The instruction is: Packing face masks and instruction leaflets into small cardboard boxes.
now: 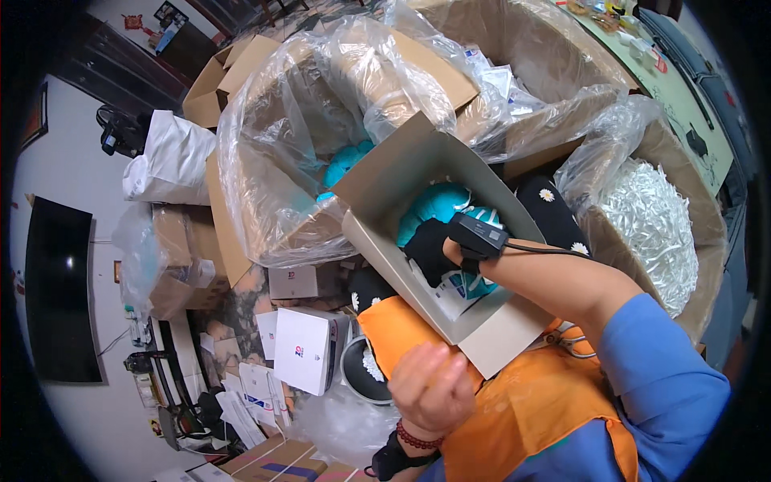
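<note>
An open cardboard box (482,341), white-grey inside, is tilted across my lap. My right hand (431,251), seemingly in a black glove, reaches down into it beside turquoise bundles (434,207) with pale strings. Its fingers are hidden, so any grip cannot be made out. A small black device (478,235) with a cable is strapped to that wrist. Also in the box, below the hand, lies a white printed card or packet (454,296). My bare left hand (434,391), with red beads at its wrist, is just outside the box's near edge; its slightly blurred fingers curl loosely around nothing visible.
Large plastic-lined cartons surround me: one (265,177) with turquoise bundles, one behind with white packets (502,84), another with shredded white strips (650,229). White boxes (301,351) and a round dark container (365,373) stand at left. Scissors (574,341) rest on my orange apron.
</note>
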The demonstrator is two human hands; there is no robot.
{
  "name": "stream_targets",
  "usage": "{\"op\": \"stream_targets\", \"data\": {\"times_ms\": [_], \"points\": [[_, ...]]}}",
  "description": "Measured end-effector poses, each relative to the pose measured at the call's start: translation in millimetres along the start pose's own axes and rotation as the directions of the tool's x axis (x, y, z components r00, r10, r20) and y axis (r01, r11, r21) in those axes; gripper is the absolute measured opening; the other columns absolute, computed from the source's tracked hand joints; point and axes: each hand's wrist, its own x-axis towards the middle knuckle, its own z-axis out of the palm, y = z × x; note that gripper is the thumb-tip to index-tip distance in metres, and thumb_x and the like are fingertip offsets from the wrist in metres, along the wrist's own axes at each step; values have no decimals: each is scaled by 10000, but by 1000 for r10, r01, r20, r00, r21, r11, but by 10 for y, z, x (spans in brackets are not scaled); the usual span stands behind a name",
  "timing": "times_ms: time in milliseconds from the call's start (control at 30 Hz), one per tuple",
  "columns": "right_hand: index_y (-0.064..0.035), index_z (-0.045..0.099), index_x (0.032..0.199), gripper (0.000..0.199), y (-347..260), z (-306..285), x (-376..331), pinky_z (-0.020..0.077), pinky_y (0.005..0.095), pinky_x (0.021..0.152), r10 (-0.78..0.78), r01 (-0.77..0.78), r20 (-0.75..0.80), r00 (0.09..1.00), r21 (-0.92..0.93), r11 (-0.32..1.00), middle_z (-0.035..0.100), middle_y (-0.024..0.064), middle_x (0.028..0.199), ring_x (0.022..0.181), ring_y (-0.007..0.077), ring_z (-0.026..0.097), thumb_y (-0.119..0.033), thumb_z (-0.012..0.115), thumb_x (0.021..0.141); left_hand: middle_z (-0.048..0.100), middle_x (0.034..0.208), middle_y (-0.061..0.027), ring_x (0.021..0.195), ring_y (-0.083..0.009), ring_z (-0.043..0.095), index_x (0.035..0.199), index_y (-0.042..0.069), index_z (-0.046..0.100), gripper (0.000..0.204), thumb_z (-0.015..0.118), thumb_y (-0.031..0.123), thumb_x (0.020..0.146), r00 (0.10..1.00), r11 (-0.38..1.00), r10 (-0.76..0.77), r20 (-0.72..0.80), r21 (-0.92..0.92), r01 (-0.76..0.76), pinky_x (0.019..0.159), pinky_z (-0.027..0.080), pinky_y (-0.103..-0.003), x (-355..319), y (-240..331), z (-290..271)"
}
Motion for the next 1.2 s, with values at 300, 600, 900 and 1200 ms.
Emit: {"op": "stream_targets", "data": {"times_ms": [300,600,900,1200], "points": [[-93,662,871,207,54,-458,-713,478,435,759,-105,137,-382,918,58,989,654,126,840,826,343,625,-142,753,691,612,1130,-162,1061,-303,594,1126,-13,578,301,572,-68,830,941,941,-339,-20,-18,339,950,456,-360,121,-465,44],[-83,677,1023,348,-287,-1021,-1130,497,418,783,-107,252,-741,662,85,964,660,145,956,917,357,628,-162,789,703,646,1092,-121,977,-227,639,1175,27,591,471,766,-3,739,957,965,-243,157,-63,255,828,501,-321,653,-403,308],[-70,626,1179,522,-387,-1221,-1335,512,404,871,221,147,-656,721,458,877,657,169,1075,1020,329,637,-191,819,709,662,811,-42,742,-97,619,922,7,643,112,714,-15,839,826,706,-550,126,-458,540,676,493,-236,575,-526,377],[-113,663,1144,410,-227,-1153,-1356,516,406,821,120,8,-501,857,246,969,674,135,1022,944,330,647,-242,771,769,661,941,-37,857,-106,612,1035,8,637,211,708,-18,839,825,625,-498,266,-550,555,789,492,-243,623,-528,398]]}}
